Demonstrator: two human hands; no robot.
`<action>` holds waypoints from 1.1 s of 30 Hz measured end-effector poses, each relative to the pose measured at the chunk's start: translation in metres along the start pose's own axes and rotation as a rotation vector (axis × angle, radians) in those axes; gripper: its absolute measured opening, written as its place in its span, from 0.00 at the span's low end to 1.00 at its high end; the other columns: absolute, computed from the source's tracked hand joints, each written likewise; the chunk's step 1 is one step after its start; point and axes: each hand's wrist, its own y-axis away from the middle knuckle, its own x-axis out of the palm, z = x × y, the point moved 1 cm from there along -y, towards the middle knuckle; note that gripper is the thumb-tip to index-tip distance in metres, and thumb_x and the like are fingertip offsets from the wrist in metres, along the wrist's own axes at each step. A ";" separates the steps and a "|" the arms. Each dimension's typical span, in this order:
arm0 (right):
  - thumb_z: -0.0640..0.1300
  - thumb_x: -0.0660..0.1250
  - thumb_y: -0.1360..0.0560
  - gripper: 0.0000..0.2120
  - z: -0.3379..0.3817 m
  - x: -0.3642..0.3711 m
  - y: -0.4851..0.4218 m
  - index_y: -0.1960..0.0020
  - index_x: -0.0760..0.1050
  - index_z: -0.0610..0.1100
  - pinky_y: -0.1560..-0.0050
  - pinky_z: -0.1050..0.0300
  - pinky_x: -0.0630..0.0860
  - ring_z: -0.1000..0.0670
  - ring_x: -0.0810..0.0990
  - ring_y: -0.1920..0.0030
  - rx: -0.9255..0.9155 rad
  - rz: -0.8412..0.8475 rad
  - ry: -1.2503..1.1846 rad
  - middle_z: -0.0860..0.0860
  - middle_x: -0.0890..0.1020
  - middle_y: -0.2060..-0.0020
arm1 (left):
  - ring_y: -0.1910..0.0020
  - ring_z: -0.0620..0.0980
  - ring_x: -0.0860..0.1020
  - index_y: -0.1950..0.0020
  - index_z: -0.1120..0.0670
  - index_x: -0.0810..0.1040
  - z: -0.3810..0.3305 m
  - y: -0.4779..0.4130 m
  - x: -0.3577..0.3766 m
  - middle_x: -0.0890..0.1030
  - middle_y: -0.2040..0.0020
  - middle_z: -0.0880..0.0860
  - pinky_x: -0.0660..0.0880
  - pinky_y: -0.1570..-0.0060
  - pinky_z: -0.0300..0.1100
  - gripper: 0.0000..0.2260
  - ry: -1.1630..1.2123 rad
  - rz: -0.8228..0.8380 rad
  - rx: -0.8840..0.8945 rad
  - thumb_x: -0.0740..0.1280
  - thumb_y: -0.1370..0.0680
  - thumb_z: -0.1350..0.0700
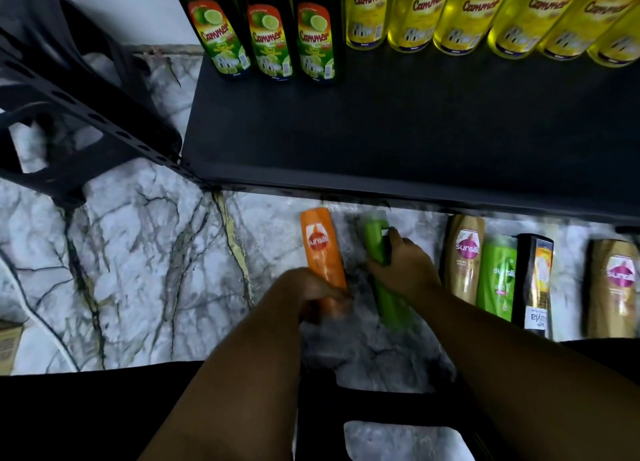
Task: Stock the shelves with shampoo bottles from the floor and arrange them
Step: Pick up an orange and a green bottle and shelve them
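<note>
Shampoo bottles, plastic, two in the hands: orange Sunsilk bottle [322, 249], gripped at its near end by the left hand [315, 294]; plain green bottle [375, 242], gripped mid-body by the right hand [405, 270]. Both are low over the marble floor [138, 252], just before the black shelf [381, 131].

Handling: raise each clear of the shelf lip, then stand it upright, label forward, on the bare front.

Unclear: left fingers blurred; floor contact of either bottle; green bottle's label unseen.
</note>
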 end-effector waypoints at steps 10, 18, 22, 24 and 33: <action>0.63 0.66 0.25 0.38 0.015 0.007 0.002 0.27 0.62 0.39 0.45 0.44 0.75 0.39 0.70 0.37 0.031 -0.089 0.203 0.39 0.69 0.36 | 0.65 0.48 0.81 0.45 0.50 0.81 0.000 -0.005 0.007 0.82 0.57 0.50 0.75 0.67 0.38 0.30 -0.127 -0.301 0.142 0.79 0.37 0.32; 0.53 0.65 0.22 0.17 0.010 -0.014 -0.005 0.38 0.70 0.46 0.51 0.48 0.79 0.42 0.80 0.52 0.254 0.002 -0.509 0.43 0.81 0.50 | 0.50 0.52 0.76 0.37 0.52 0.65 -0.013 -0.009 0.006 0.75 0.46 0.49 0.73 0.53 0.46 0.33 0.004 -0.451 0.372 0.81 0.31 0.44; 0.54 0.59 0.20 0.21 0.020 -0.007 -0.014 0.32 0.67 0.42 0.42 0.47 0.69 0.38 0.70 0.37 0.301 0.012 -0.343 0.40 0.70 0.35 | 0.49 0.50 0.75 0.35 0.52 0.66 -0.009 -0.013 0.010 0.76 0.45 0.48 0.72 0.52 0.45 0.32 0.039 -0.462 0.425 0.77 0.28 0.39; 0.55 0.54 0.19 0.25 0.020 -0.004 -0.019 0.29 0.66 0.40 0.40 0.44 0.63 0.38 0.62 0.31 0.334 0.003 -0.197 0.39 0.65 0.31 | 0.50 0.51 0.76 0.34 0.52 0.67 -0.009 -0.013 0.010 0.78 0.44 0.50 0.74 0.52 0.45 0.31 0.033 -0.491 0.422 0.74 0.27 0.37; 0.57 0.67 0.23 0.24 0.006 -0.014 -0.015 0.35 0.68 0.41 0.50 0.51 0.72 0.37 0.77 0.43 0.230 0.036 -0.219 0.41 0.77 0.45 | 0.49 0.52 0.80 0.36 0.52 0.70 -0.006 -0.016 -0.002 0.80 0.44 0.51 0.80 0.47 0.50 0.27 0.163 -0.404 0.408 0.79 0.29 0.49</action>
